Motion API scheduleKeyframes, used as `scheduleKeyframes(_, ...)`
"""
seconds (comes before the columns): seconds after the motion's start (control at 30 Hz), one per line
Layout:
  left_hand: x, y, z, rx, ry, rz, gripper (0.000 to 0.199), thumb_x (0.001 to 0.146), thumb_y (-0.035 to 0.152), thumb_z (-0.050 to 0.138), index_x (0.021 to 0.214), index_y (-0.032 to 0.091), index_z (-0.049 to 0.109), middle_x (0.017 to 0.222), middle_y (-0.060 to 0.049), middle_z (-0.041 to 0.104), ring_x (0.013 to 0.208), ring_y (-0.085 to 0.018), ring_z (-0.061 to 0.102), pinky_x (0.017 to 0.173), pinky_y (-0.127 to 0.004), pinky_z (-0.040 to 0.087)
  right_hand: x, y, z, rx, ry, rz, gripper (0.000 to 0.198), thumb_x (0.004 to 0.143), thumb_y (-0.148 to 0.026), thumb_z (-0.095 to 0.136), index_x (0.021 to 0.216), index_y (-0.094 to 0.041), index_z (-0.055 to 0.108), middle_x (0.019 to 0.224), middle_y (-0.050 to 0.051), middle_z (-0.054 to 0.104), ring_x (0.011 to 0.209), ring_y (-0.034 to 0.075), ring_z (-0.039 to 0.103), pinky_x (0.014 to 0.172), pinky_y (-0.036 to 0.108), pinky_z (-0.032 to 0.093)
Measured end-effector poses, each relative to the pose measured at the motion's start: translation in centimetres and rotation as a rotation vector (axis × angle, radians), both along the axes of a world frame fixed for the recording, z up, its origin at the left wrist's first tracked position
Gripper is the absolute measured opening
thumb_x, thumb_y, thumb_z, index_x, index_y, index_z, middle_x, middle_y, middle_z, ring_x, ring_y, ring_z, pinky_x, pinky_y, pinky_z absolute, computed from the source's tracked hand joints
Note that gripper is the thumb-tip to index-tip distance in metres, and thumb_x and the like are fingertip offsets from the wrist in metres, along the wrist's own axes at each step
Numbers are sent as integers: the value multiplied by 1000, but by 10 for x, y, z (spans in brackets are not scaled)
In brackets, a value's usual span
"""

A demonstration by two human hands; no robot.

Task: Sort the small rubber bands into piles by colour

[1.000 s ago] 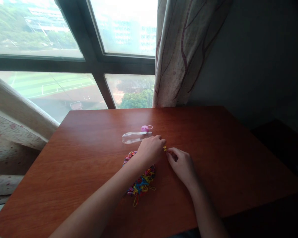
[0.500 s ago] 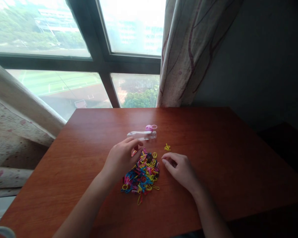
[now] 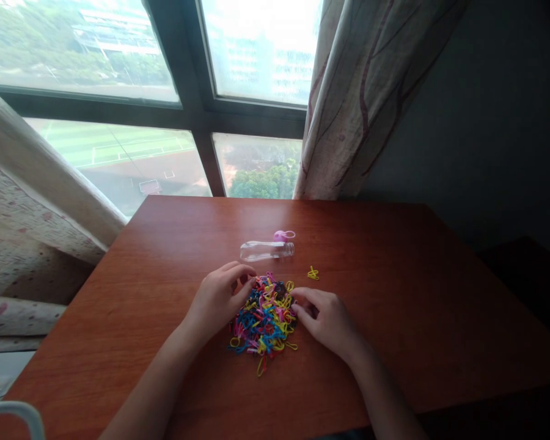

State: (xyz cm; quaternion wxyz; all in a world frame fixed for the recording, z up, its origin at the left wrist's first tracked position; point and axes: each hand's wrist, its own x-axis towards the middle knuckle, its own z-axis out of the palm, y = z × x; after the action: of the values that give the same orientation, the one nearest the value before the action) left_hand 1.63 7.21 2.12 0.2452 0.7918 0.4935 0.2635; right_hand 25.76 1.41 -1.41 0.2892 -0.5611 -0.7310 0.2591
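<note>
Head view: right hand, fingers parted, and left hand, grip unclear, flank piled bands; a snag could drag extras along.

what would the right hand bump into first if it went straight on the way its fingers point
Most likely the right edge of the pile of coloured bands. The right hand has its fingertips beside it, perhaps touching; depth there is unclear.

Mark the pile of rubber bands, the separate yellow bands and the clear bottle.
Pile of rubber bands point(image 3: 266, 318): head view, its middle.
Yellow bands point(image 3: 313, 274): head view, cluster's middle.
Clear bottle point(image 3: 259, 251): head view, its body.
</note>
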Motion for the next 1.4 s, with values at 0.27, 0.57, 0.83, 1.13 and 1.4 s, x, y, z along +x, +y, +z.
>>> scheduleKeyframes(0.27,1,-1,-5,-15,-8,-5,14,87,22,56,91,18,69,77,-1,63,63,-11,52,59,-22,40,-9,-8,8,-19,199,167,16,87,-25,64,99,-21,73,75,0,69,61,12,58,59,21,44)
scheduleKeyframes(0.57,2,-2,-5,-21,-19,-13,15,89,22,54,92,17,68,78,-1,62,63,-11,52,59,-21,40,-15,-13,9,48,112,367,21,86,-16,59,97,-24,74,76,1,71,63,14,60,64,23,45)
scheduleKeyframes(0.83,2,-3,-5,-23,-13,-14,15,88,23,55,92,18,69,79,-2,64,63,-11,53,59,-22,41,-14,-10,6,43,176,289,13,89,-23,62,92,-23,74,76,1,71,65,13,63,64,23,46)
scheduleKeyframes(1.13,2,-3,-6,-9,5,-32,15,90,24,54,92,18,68,81,-1,64,64,-11,53,59,-21,40,-12,-9,11,32,267,241,15,89,-24,61,91,-21,75,75,2,71,63,13,61,60,23,46)
scheduleKeyframes(1.4,3,-3,-2,-2,-12,-22,15,88,23,55,90,19,69,80,-1,66,63,-11,54,58,-21,40,20,8,1,19,306,-300,24,85,-39,63,85,-18,75,73,4,72,60,16,62,55,24,48)
